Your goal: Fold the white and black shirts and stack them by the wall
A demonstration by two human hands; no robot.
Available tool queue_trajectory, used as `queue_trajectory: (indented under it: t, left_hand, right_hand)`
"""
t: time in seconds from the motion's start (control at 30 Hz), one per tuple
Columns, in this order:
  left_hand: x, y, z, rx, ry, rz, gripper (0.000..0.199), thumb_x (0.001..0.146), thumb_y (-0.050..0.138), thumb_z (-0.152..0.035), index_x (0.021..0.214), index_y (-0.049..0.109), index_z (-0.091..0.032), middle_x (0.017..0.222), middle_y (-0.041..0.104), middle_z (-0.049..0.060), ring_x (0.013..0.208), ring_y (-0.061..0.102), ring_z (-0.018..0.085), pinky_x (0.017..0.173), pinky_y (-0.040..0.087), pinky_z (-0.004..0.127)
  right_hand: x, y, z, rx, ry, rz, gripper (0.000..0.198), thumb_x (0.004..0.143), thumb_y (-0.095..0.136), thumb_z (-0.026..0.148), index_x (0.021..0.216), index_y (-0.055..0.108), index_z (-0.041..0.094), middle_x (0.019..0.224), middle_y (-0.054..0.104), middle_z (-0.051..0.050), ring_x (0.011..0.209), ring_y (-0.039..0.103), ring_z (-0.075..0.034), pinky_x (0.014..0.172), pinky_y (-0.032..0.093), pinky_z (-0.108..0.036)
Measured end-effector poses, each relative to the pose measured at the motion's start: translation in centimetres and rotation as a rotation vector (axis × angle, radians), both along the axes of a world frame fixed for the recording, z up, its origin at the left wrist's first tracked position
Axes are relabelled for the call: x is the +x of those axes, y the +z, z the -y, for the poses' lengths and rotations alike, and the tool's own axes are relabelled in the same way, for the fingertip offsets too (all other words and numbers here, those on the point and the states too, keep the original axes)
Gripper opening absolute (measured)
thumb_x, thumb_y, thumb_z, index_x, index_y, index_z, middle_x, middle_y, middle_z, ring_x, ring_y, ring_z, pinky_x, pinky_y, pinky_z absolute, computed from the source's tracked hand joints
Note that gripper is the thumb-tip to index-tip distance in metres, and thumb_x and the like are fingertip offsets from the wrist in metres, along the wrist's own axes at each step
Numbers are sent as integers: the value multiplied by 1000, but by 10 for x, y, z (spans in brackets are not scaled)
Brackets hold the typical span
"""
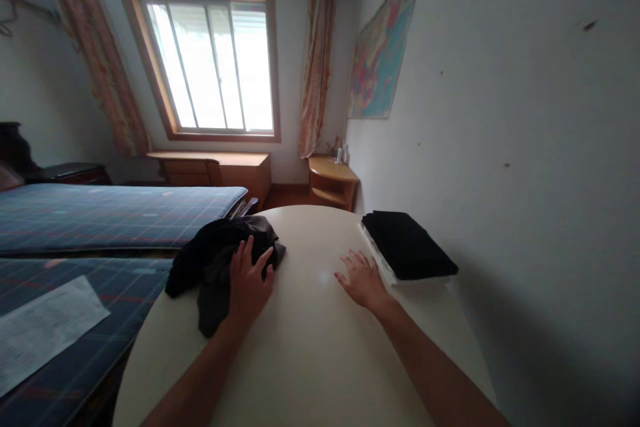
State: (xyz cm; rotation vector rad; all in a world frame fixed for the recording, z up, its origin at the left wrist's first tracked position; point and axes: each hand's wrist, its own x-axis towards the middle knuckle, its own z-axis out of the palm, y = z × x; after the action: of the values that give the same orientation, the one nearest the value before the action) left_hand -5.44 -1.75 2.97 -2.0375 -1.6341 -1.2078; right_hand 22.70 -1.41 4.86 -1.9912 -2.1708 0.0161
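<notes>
My left hand (250, 283) is open with its fingers spread, over the right side of a crumpled heap of black and dark grey cloth (215, 250). Whether the fingers press on the cloth or hover just above it, I cannot tell. My right hand (364, 279) is also open, palm down at the table top, and holds nothing. Just to its right lies a neatly folded black cloth (410, 245) on a flat white sheet or packet (377, 257). Both cloths rest on a round cream table (320, 353).
On the left are beds with blue plaid mattresses (115, 213), one bearing a white printed sheet (50, 327). A white wall (525, 213) runs close along the table's right. Beyond stand a wooden desk (245, 170) under the window and a corner shelf (333, 170).
</notes>
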Motion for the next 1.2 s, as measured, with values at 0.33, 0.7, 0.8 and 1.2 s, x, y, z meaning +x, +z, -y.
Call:
queue_trajectory:
  t: [0.33, 0.7, 0.8, 1.2]
  left_hand:
    - [-56, 7, -28, 51, 207, 40, 44, 95, 51, -30, 138, 58, -20, 158, 33, 13, 125, 52, 35, 104, 43, 49]
    - [-27, 8, -15, 203, -132, -62, 45, 97, 40, -18, 141, 46, -13, 137, 52, 17, 134, 45, 30, 112, 38, 50]
    - [-4, 10, 7, 182, -387, -121, 53, 97, 38, -11, 149, 37, -19, 142, 48, 14, 138, 41, 27, 115, 37, 49]
    - [40, 12, 54, -68, -708, -302, 64, 92, 52, -12, 152, 34, -26, 159, 32, 10, 147, 26, 29, 117, 35, 50]
  right_hand:
    - [-39, -36, 23, -13, 49, -174, 50, 97, 42, 42, 139, 54, 19, 152, 46, -10, 143, 35, -27, 119, 18, -49]
    - [-35, -35, 29, 73, 164, -391, 42, 94, 52, 33, 132, 57, 18, 138, 59, -13, 134, 47, -27, 117, 26, -51]
    - [-36, -29, 34, 192, 284, -480, 51, 92, 57, 35, 140, 49, 17, 139, 57, -15, 132, 49, -28, 116, 29, -51]
    - [-18, 4, 44, 230, 361, -790, 16, 93, 52, 33, 92, 62, 21, 83, 69, -3, 80, 64, -20, 75, 51, -33]
